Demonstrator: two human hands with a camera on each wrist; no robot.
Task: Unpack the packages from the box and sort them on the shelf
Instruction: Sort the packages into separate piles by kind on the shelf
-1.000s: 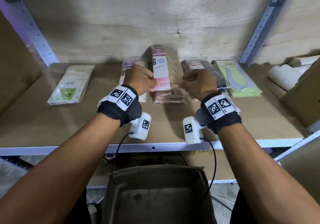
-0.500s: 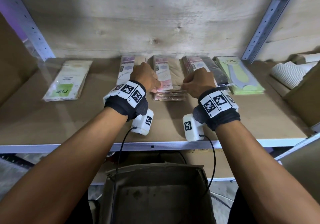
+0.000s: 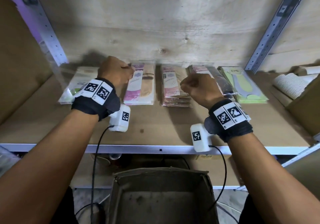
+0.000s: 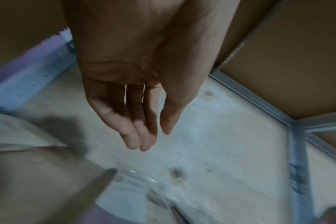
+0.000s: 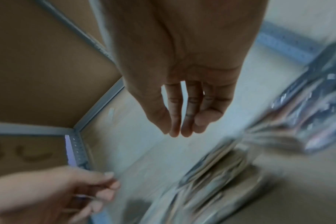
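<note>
Five lots of flat packages lie in a row at the back of the shelf board (image 3: 155, 130): a green-and-white pack (image 3: 76, 86), a purple-pink pack (image 3: 140, 86), a pink stack (image 3: 173, 88), a dark stack (image 3: 218, 79) and a light green stack (image 3: 244, 85). My left hand (image 3: 116, 71) hovers between the green-and-white and purple-pink packs. Its fingers (image 4: 142, 142) hang relaxed and hold nothing. My right hand (image 3: 195, 86) hovers between the pink and dark stacks, fingers (image 5: 186, 128) loose and empty. The brown cardboard box (image 3: 161, 173) stands below the shelf edge; the part of its inside in view holds nothing.
Perforated metal uprights (image 3: 277, 24) (image 3: 39, 24) frame the bay, with a plywood back wall. A cardboard box with white ribbed items (image 3: 290, 85) sits at the right, and a cardboard wall at the left. The front strip of the shelf board is bare.
Both hands have let go of the pink package, which now lies on the pink stack. The left hand moved left and the right hand drew back to the right.
</note>
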